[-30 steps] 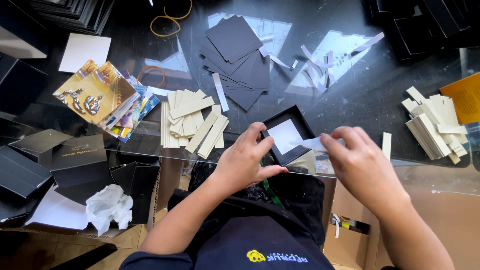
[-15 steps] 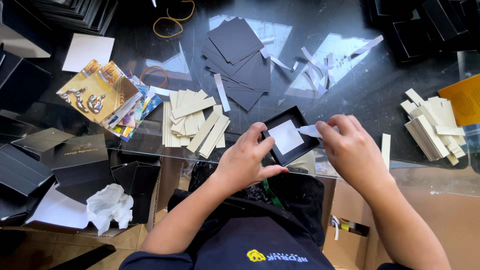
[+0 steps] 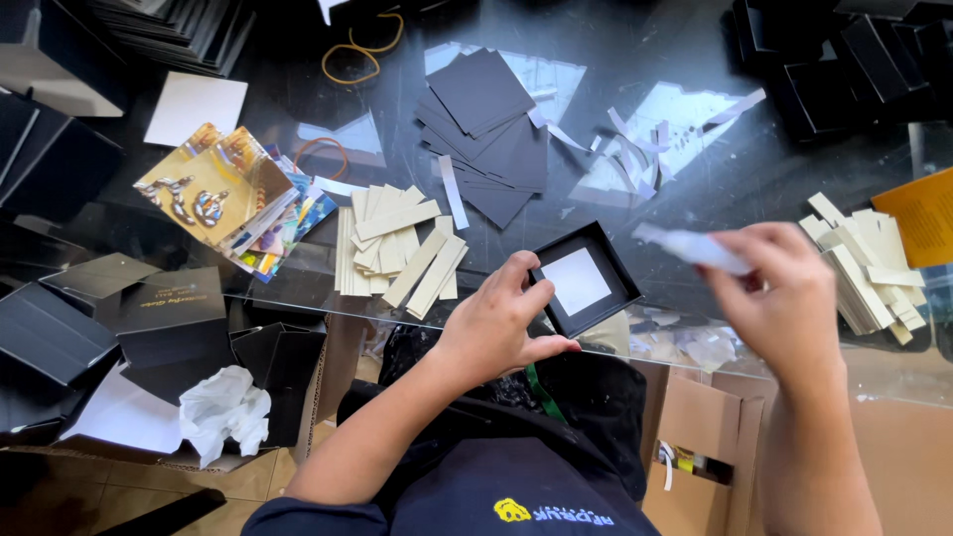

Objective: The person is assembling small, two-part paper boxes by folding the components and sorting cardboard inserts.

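My left hand (image 3: pixel 496 323) grips the near left edge of a small black square box tray (image 3: pixel 584 278) with a white square patch inside, resting on the glass table near its front edge. To the right of the box, my right hand (image 3: pixel 779 293) is raised and pinches a thin white paper strip (image 3: pixel 695 248), blurred by motion. A heap of cream card strips (image 3: pixel 397 248) lies left of my left hand. Another pile of cream strips (image 3: pixel 864 268) sits just right of my right hand.
Black square cards (image 3: pixel 486 129) fan out at the table's middle back, with peeled white strips (image 3: pixel 645 139) beside them. Colourful printed sheets (image 3: pixel 223 199) and rubber bands (image 3: pixel 357 55) lie left. Black boxes (image 3: pixel 834 60) are stacked back right, folded black boxes (image 3: pixel 99 318) and crumpled tissue (image 3: pixel 223 407) lower left.
My right hand has pulled away from the box to the right and upward, drawing a white strip off with it. The left hand still holds the box in place.
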